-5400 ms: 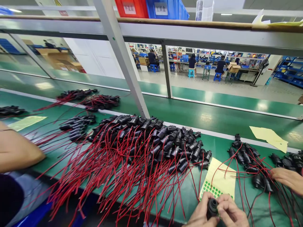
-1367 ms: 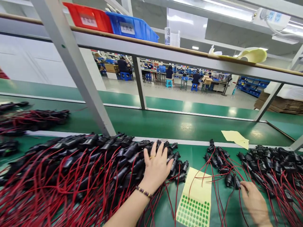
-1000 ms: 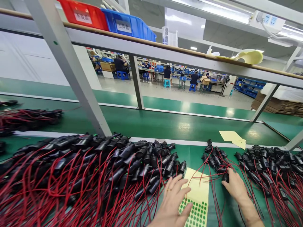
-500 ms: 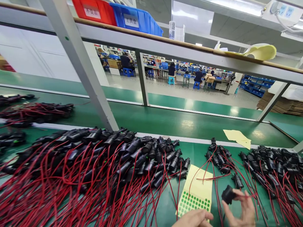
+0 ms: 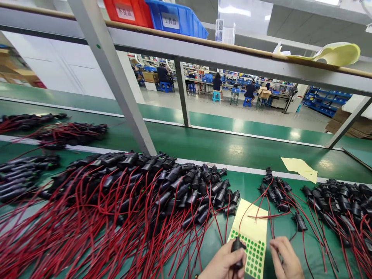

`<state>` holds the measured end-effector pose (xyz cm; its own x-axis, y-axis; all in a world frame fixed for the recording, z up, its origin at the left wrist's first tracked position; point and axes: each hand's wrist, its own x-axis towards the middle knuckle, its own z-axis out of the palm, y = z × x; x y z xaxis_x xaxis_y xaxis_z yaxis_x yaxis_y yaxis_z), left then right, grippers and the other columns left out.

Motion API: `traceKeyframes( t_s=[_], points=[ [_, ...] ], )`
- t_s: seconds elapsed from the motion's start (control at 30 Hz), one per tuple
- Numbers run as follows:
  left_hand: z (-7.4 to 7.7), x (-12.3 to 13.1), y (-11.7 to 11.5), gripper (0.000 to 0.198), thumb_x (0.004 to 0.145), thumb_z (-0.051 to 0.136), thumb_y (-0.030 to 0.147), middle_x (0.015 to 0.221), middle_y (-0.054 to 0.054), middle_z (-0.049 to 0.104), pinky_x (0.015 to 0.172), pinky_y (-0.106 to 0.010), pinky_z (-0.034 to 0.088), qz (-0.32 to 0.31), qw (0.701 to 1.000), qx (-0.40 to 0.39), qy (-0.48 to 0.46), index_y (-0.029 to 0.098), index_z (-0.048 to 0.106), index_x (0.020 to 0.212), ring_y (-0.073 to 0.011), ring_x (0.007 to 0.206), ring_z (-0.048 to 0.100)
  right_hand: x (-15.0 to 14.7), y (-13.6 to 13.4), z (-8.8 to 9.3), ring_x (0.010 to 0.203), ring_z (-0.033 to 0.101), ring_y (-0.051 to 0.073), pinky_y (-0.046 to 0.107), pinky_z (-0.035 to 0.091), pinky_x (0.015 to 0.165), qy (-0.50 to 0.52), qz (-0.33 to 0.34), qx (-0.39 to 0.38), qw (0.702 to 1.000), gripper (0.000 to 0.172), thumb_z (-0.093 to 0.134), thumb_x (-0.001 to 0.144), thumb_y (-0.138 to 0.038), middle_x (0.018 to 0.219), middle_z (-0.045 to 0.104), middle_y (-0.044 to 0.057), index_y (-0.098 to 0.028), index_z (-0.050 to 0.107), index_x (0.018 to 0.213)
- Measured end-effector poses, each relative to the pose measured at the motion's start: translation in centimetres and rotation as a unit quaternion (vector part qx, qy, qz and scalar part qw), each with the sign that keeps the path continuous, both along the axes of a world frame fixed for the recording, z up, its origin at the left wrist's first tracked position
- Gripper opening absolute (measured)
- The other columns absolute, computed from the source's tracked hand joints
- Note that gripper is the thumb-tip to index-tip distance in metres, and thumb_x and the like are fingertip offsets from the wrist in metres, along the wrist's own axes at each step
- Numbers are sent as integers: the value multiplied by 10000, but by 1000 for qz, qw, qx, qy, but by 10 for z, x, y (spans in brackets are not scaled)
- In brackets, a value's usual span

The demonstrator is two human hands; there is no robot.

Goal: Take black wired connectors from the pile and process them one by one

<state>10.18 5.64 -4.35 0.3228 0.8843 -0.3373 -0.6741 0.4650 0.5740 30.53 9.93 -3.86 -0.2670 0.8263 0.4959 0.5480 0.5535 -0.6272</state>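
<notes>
Left hand (image 5: 222, 261) closed around a black cylindrical part (image 5: 237, 248), thumb laid across it, one end showing above the fingers. From this view, part sits over the left edge of a yellow sheet (image 5: 255, 219) bearing green dots (image 5: 255, 256). Right hand (image 5: 287, 259) just right of the sheet, apart from the held part, fingers curled; cannot tell if anything is pinched. Heap of wired black parts (image 5: 174, 182) left of sheet; single fitting (image 5: 300, 223) beyond right hand
</notes>
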Motion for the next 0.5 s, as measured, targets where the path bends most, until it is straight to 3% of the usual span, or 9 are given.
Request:
traceKeyframes(
  t_s=[0.17,0.33,0.5],
  points=[
    [-24,5,3,552,461,830,238,794,-1,668,427,-170,277,-74,993,23,94,194,464,872,-33,452,475,-2,28,-14,701,662,143,217,545,648,-138,30,-26,990,193,447,930,-285,818,600,18,-235,620,861],
    [-22,8,2,427,500,668,138,965,-17,659,433,-180,268,-70,985,30,158,187,487,884,-15,482,469,-7,36,-21,668,667,139,218,542,614,-204,39,-41,977,126,478,867,-203,845,565,20,-227,593,822],
    [-24,10,4,462,492,706,205,987,-12,658,386,-205,265,-75,984,-15,160,212,438,868,-8,370,440,-16,33,-22,654,656,133,228,543,609,-198,57,-43,978,172,431,869,-189,858,550,29,-223,558,759]
  ],
)
